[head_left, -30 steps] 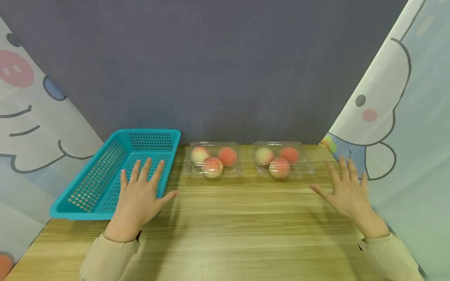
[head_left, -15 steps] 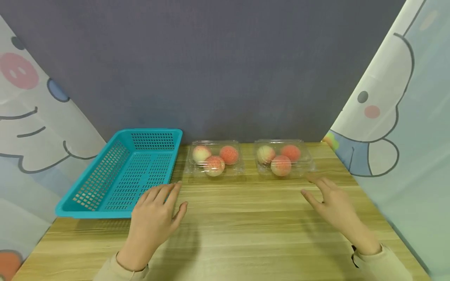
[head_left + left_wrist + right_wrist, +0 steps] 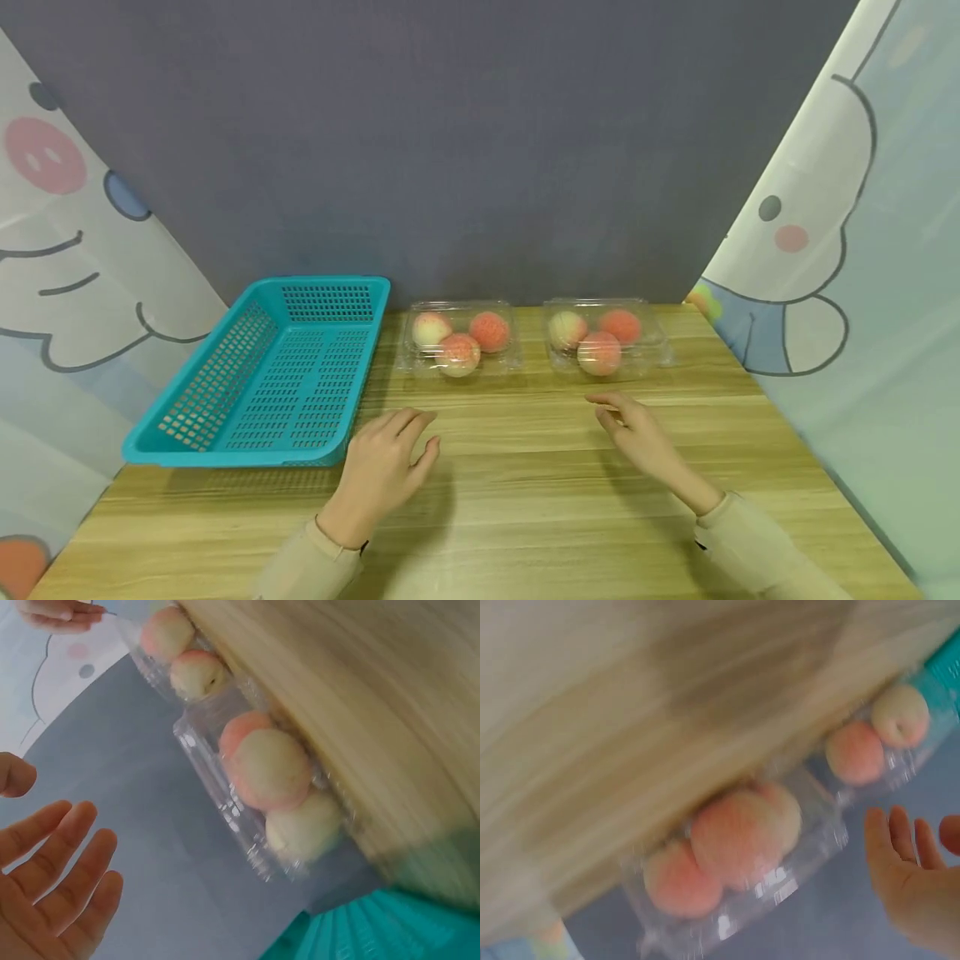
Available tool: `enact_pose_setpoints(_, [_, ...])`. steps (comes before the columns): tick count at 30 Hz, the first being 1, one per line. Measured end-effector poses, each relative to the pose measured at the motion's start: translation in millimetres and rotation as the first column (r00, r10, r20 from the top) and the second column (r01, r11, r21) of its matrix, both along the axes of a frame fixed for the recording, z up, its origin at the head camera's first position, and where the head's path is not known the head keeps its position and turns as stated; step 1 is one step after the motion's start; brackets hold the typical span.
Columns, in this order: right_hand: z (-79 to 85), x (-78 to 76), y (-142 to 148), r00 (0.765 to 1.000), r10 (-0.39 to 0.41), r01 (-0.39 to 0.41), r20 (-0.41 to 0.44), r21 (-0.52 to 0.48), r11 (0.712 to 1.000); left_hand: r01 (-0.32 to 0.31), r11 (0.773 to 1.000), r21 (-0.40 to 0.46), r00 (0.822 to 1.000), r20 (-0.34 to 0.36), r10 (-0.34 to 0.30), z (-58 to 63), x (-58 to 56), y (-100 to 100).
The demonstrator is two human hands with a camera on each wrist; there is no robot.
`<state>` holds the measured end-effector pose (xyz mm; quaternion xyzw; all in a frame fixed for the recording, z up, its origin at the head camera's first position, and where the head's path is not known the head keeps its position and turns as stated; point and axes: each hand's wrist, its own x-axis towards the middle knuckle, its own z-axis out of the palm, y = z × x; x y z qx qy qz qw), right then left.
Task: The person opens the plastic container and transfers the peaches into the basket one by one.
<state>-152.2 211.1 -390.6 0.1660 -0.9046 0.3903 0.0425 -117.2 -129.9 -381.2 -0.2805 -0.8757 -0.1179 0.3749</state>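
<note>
Two clear plastic clamshell boxes stand side by side at the back of the wooden table (image 3: 525,500), each holding three pink peaches. The left box (image 3: 459,340) (image 3: 262,787) is just beyond my left hand (image 3: 408,433) (image 3: 56,877). That hand hovers over the table with its fingers loosely spread, holding nothing. My right hand (image 3: 618,417) (image 3: 907,877) hovers in front of the right box (image 3: 604,337) (image 3: 735,859), fingers relaxed and empty. Neither hand touches a box.
A turquoise slotted basket (image 3: 225,392) sits empty at the left of the table, next to the left box. A grey backdrop (image 3: 465,150) rises behind the table, and cartoon-printed curtains (image 3: 862,292) hang close on both sides.
Both hands have moved inward toward the middle of the table. The left hand came off the basket, and the right came away from the right curtain. The boxes have not moved.
</note>
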Motion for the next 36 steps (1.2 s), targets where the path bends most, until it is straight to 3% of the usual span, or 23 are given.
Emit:
enact_pose_setpoints(7, [-18.2, -29.7, -32, 0.985, 0.111, -0.090, 0.131, -0.154, 0.984, -0.008, 0.999, 0.050, 0.996, 0.085, 0.004, -13.2, -26.1, 8])
enact_pose_setpoints(12, [-27.9, -45.0, -55, 0.976, 0.135, -0.111, 0.171, -0.146, 0.983, -0.022, 0.997, 0.069, 0.988, 0.152, 0.011, -21.5, -48.3, 12])
enact_pose_setpoints(16, [-32.4, -55.5, -68, 0.955, 0.159, -0.117, 0.251, -0.175, 0.978, -0.031, 0.996, 0.089, 0.976, 0.218, 0.011, -22.1, -64.2, 18])
enact_pose_setpoints(21, [-32.8, -69.2, -79, 0.925, 0.168, -0.088, 0.340, -0.237, 0.967, -0.022, 0.995, 0.093, 0.967, 0.255, -0.002, -15.4, -80.4, 30])
enact_pose_setpoints(28, [-34.0, -88.7, -90, 0.931, 0.084, 0.015, 0.355, -0.267, 0.964, 0.023, 0.997, 0.073, 0.971, 0.238, -0.040, -8.1, -100.4, 45])
enact_pose_setpoints(36, [-35.7, -99.8, -102, 0.926, 0.093, 0.039, 0.365, -0.338, 0.940, -0.017, 0.997, 0.080, 0.965, 0.262, -0.005, -10.0, -114.1, 51])
